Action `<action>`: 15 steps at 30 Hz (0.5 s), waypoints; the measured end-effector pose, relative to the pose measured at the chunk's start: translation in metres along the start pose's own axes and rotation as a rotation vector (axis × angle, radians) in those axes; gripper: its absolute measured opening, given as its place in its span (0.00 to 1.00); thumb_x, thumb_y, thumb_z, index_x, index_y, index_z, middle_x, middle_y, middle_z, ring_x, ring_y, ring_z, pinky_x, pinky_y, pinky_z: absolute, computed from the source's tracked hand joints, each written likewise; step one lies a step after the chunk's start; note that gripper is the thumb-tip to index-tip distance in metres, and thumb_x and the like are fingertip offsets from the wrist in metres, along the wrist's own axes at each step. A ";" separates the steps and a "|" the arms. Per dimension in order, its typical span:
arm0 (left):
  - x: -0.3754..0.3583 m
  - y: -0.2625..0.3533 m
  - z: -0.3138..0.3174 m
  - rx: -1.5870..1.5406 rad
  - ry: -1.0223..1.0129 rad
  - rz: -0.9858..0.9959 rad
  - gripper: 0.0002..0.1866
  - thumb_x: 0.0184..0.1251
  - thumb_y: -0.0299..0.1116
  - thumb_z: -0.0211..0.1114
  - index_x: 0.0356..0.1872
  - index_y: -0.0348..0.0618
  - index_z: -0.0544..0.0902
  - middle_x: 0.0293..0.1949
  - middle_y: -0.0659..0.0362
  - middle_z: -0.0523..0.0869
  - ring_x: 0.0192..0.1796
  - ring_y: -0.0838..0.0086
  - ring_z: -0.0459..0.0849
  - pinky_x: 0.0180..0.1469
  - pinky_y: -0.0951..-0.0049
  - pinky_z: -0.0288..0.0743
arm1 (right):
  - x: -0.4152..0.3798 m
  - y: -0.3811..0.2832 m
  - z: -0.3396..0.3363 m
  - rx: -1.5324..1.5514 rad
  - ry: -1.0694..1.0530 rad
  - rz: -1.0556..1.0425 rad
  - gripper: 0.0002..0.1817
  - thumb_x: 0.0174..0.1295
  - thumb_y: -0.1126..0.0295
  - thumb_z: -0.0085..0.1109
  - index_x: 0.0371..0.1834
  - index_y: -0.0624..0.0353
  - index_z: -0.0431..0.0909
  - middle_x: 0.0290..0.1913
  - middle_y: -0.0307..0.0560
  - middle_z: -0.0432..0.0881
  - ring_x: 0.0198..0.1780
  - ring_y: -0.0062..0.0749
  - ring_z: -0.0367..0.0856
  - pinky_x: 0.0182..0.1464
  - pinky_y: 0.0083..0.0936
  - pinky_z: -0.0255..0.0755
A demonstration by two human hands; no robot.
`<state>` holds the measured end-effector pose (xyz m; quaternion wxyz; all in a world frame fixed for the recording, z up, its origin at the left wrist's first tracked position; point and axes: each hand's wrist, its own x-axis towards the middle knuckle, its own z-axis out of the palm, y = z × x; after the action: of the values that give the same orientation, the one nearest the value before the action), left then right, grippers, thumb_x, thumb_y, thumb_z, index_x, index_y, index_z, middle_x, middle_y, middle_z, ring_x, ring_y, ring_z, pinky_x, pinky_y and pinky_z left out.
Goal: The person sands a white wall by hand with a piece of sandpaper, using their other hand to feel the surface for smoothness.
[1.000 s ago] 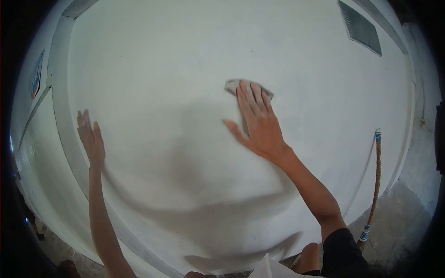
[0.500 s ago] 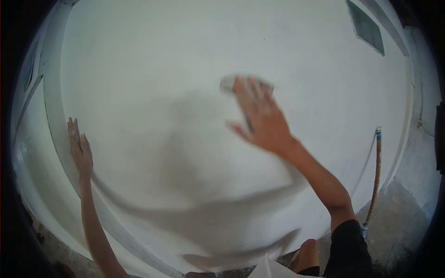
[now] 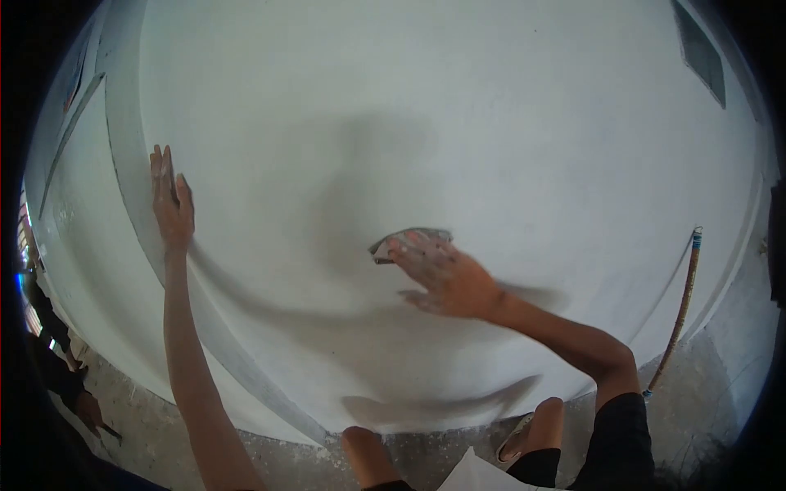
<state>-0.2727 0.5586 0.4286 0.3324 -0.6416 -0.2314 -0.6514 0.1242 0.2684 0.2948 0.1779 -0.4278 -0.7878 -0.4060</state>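
My right hand (image 3: 442,274) presses a folded grey sheet of sandpaper (image 3: 389,245) against the white wall (image 3: 524,147). The fingers lie over the sheet, and its left end and upper edge stick out beyond them. White dust coats those fingers. Over on the left, my left hand (image 3: 173,204) rests on the wall beside a grey vertical band (image 3: 124,139), fingers extended upward and thumb apart, with nothing in it. My shadow falls across the wall between the two hands.
A curved stick with blue-banded ends (image 3: 679,315) leans at the right. A dark panel (image 3: 701,56) is set high in the wall. At the left edge, another person's hand (image 3: 88,409) holds something dark. My knees are close to the wall's foot, above the speckled concrete floor (image 3: 147,401).
My right hand has slid the sandpaper down the wall and slightly left. The view has tilted and shifted, bringing my knees, more floor and the other person into sight. My left hand stays on the wall.
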 end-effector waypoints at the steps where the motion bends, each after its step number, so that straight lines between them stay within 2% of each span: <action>1: -0.003 0.000 -0.001 0.007 -0.002 0.020 0.26 0.84 0.43 0.45 0.77 0.45 0.66 0.79 0.48 0.64 0.82 0.51 0.56 0.80 0.51 0.54 | 0.005 0.008 -0.005 -0.078 0.008 0.010 0.47 0.64 0.46 0.63 0.79 0.63 0.58 0.76 0.60 0.63 0.77 0.51 0.61 0.74 0.49 0.63; 2: -0.005 0.000 -0.003 0.014 -0.025 0.020 0.26 0.84 0.43 0.45 0.77 0.45 0.66 0.79 0.48 0.64 0.82 0.51 0.56 0.80 0.51 0.54 | 0.012 0.013 -0.009 -0.152 0.019 0.021 0.46 0.65 0.47 0.63 0.79 0.62 0.57 0.77 0.59 0.63 0.77 0.49 0.62 0.73 0.47 0.64; 4: -0.002 0.001 -0.001 -0.046 0.002 0.000 0.26 0.84 0.42 0.46 0.77 0.45 0.66 0.78 0.48 0.64 0.82 0.51 0.56 0.80 0.51 0.53 | 0.039 0.023 -0.029 -0.268 0.013 0.187 0.43 0.67 0.48 0.61 0.79 0.60 0.58 0.77 0.54 0.63 0.78 0.48 0.60 0.74 0.48 0.63; 6: -0.004 -0.001 0.001 -0.002 -0.001 0.011 0.26 0.84 0.43 0.45 0.78 0.46 0.66 0.79 0.49 0.63 0.82 0.52 0.56 0.80 0.52 0.54 | 0.067 0.039 -0.051 -0.385 0.193 0.181 0.43 0.69 0.48 0.59 0.79 0.63 0.58 0.79 0.55 0.61 0.79 0.53 0.58 0.76 0.49 0.58; 11: -0.004 -0.001 -0.002 -0.015 -0.003 0.021 0.26 0.85 0.42 0.45 0.78 0.45 0.65 0.79 0.49 0.63 0.81 0.52 0.57 0.80 0.52 0.54 | 0.109 0.027 -0.043 -0.352 0.390 0.328 0.40 0.71 0.50 0.58 0.77 0.67 0.60 0.79 0.58 0.59 0.80 0.54 0.57 0.77 0.53 0.56; 12: -0.004 0.001 -0.003 -0.005 -0.005 0.023 0.26 0.85 0.42 0.45 0.78 0.45 0.65 0.79 0.49 0.63 0.81 0.52 0.57 0.80 0.52 0.54 | 0.111 0.018 -0.035 -0.343 0.395 0.325 0.40 0.71 0.50 0.58 0.77 0.67 0.60 0.79 0.58 0.59 0.80 0.54 0.57 0.77 0.53 0.56; 15: -0.003 0.000 -0.005 -0.048 0.003 0.035 0.26 0.85 0.42 0.44 0.78 0.44 0.65 0.79 0.49 0.63 0.81 0.52 0.57 0.80 0.51 0.54 | 0.106 -0.023 0.009 -0.144 0.190 0.249 0.39 0.68 0.52 0.60 0.75 0.68 0.64 0.79 0.58 0.60 0.80 0.52 0.56 0.78 0.50 0.55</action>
<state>-0.2763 0.5547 0.4254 0.3288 -0.6523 -0.2038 -0.6518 0.0457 0.3249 0.3444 0.2692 -0.4935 -0.6771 -0.4749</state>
